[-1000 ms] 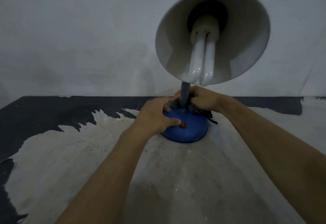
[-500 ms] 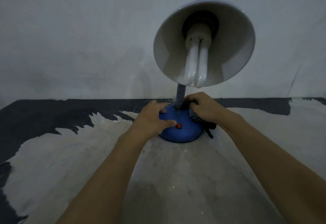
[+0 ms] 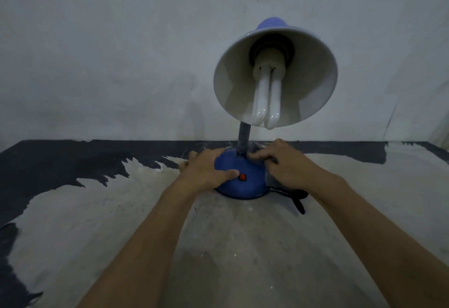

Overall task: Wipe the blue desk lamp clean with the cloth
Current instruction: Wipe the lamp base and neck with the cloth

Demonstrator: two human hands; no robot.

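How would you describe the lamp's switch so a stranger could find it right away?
Start at the blue desk lamp against the wall and follow its neck to the round blue base. On the base's front, beside the left hand thumb, sits the switch, the only red spot there.

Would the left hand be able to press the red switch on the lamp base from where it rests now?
Probably yes: the left hand rests on the blue base, thumb tip just beside the red switch, with nothing between them.
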